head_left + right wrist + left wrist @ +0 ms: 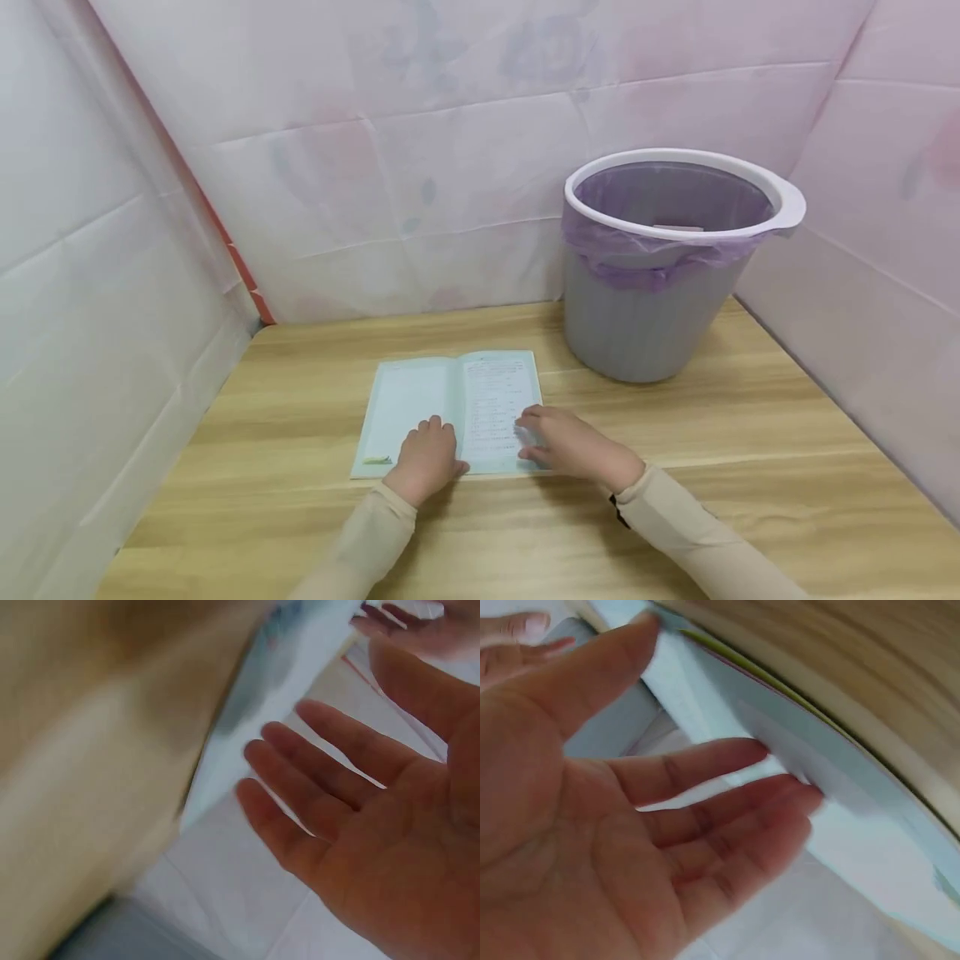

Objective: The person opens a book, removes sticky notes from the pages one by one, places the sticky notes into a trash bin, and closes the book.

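An open booklet [491,400] with pale green page borders lies flat on the table, printed text on its right page and a mostly blank left page. My left hand [429,457] is over the lower part of the left page near the fold, its thumb at the booklet's lower edge. In the left wrist view the fingertips [795,795] come right at the page, fingers gently bent. My right hand [570,442] is at the right page's lower right edge. Its fingers [360,746] are spread and relaxed in the right wrist view, with nothing between them.
A grey trash bin [637,308] with a white rim and purple liner stands at the back right of the wooden table [300,400]. Something pale lies inside it. Patterned sheets [450,167] hang around the table's back and sides.
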Available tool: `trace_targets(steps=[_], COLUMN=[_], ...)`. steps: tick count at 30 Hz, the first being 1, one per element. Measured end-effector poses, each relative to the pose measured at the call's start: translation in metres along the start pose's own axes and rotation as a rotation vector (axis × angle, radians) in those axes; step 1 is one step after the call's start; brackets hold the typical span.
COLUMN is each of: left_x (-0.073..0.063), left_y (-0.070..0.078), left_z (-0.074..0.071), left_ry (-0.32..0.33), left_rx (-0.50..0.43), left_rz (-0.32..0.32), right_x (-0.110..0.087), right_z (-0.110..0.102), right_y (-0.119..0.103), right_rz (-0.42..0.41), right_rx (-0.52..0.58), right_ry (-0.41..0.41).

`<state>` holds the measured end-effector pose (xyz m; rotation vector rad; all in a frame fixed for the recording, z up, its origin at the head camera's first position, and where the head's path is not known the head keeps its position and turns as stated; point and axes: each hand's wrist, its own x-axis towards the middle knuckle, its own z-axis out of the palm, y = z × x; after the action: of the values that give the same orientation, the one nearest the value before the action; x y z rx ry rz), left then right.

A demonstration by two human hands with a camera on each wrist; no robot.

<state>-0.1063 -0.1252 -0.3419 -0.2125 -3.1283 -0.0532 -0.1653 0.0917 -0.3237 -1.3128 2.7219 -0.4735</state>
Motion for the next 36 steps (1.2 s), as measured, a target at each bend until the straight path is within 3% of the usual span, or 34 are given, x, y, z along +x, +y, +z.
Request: trace_targets(steps=[4, 6, 9, 12, 15, 17, 22, 27, 36], left_x=[0.013, 0.021, 0.029, 0.029, 0.022, 0.018, 0.014, 0.022, 0.031], left_y=[-0.022, -0.040, -0.077, -0.114, -0.143, -0.154, -0.164, -0.164, -0.162], left_z=[-0.008, -0.015, -0.021, -0.024, -0.022, -0.019, -0.012, -0.007, -0.004], left_ry=[-0.072, -0.099, -0.057, -0.020, -0.029, -0.058, -0.105, -0.095, -0.105], left_rx=[-0.131, -0.228, -0.365, -0.581, -0.833, -0.979, -1.149, -1.252, -1.250], left_rz=[0.062, 0.048, -0.032, -0.189, -0.310, -0.368, -0.401, -0.414, -0.466], right_x=[-0.002, -0.002, -0.002, -0.001, 0.000, 0.000, 0.001, 0.005, 0.003], right_z=[0.010, 0.011, 0.010, 0.010, 0.009, 0.009, 0.009, 0.007, 0.007], right_y=[0.001, 0.000, -0.001, -0.002, -0.004, -0.004, -0.001, 0.004, 0.005], right_rz=[0.065, 0.102, 0.139, 0.151, 0.132, 0.116, 0.080, 0.054, 0.053], right_rx=[0.035, 0.039, 0.045, 0.051, 0.056, 0.060, 0.068, 0.091, 0.108], right_ry=[-0.036, -0.046, -0.051, -0.051, -0.043, -0.039, -0.040, -0.036, -0.051])
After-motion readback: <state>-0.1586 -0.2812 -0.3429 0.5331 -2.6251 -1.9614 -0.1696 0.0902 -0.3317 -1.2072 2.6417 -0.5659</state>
